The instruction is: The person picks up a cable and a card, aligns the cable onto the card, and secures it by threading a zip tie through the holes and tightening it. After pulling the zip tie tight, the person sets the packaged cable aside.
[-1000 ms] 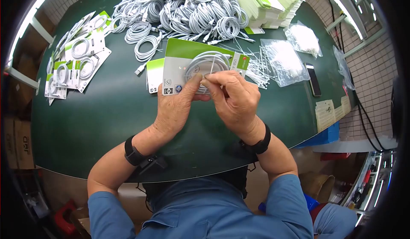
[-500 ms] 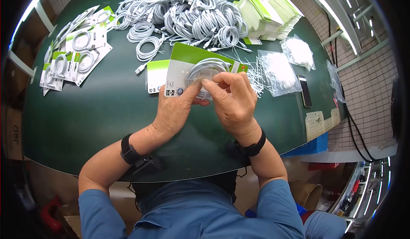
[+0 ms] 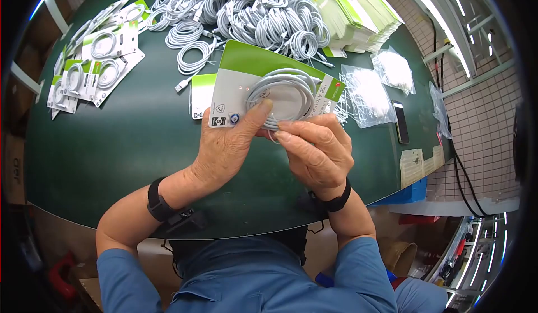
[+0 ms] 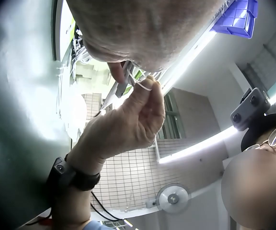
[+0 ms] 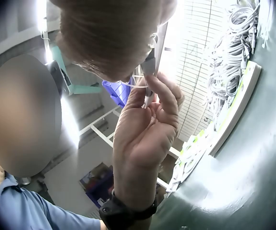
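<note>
My left hand [image 3: 224,148] grips a green and white printed card [image 3: 244,61] by its lower left part, with the thumb pressed onto a coiled light-grey cable [image 3: 288,76] lying against the card's front. At the coil's lower edge, my right hand [image 3: 322,153] pinches a thin white cable tie [image 3: 272,138] between thumb and fingers. The left wrist view shows the tie [image 4: 142,86] as a curved strip at the right fingertips. Most of the card's back is hidden by the left hand.
A heap of coiled cables [image 3: 241,16] lies at the back, beside stacked cards [image 3: 356,19]. Carded cables [image 3: 103,61] are piled at left. Bagged white ties [image 3: 367,94] and a phone [image 3: 401,122] lie at right. Another card [image 3: 203,92] lies behind the held one.
My right hand has moved down from the coil's middle to its lower edge. The tie, earlier upright over the coil, now curves below it. The card has tilted, its right side lower.
</note>
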`<state>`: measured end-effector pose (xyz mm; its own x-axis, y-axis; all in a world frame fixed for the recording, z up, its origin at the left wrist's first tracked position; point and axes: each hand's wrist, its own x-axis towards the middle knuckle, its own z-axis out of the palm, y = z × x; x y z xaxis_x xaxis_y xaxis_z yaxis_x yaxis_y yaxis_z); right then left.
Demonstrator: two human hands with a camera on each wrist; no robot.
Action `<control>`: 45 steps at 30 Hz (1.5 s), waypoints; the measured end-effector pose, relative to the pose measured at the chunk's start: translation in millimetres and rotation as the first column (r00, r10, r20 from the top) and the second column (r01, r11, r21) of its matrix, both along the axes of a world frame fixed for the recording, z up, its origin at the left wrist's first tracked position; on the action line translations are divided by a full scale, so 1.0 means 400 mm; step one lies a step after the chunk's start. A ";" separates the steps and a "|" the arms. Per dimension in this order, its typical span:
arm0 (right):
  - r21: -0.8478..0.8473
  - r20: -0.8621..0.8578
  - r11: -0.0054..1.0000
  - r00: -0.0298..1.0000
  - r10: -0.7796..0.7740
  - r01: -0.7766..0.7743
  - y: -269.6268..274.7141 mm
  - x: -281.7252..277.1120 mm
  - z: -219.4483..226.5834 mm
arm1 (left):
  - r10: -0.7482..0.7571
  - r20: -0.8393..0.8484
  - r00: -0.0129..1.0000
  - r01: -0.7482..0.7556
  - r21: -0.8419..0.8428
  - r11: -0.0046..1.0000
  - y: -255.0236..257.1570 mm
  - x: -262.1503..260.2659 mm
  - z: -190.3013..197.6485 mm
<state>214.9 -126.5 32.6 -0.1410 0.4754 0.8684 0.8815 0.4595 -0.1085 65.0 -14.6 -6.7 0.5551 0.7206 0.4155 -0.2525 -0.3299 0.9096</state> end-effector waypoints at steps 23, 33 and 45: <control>-0.003 -0.014 1.000 1.000 -0.010 0.010 0.008 -0.001 -0.012 | 0.058 -0.155 0.986 -0.021 0.231 0.973 0.010 -0.011 0.013; 0.003 -0.027 1.000 0.999 -0.017 0.017 0.010 -0.003 -0.014 | -0.093 0.135 0.986 0.126 -0.257 0.958 -0.010 -0.003 0.036; 0.050 -0.016 0.999 1.000 -0.005 0.006 0.020 0.001 -0.014 | -0.104 0.226 0.969 0.206 -0.495 0.844 -0.015 -0.005 0.063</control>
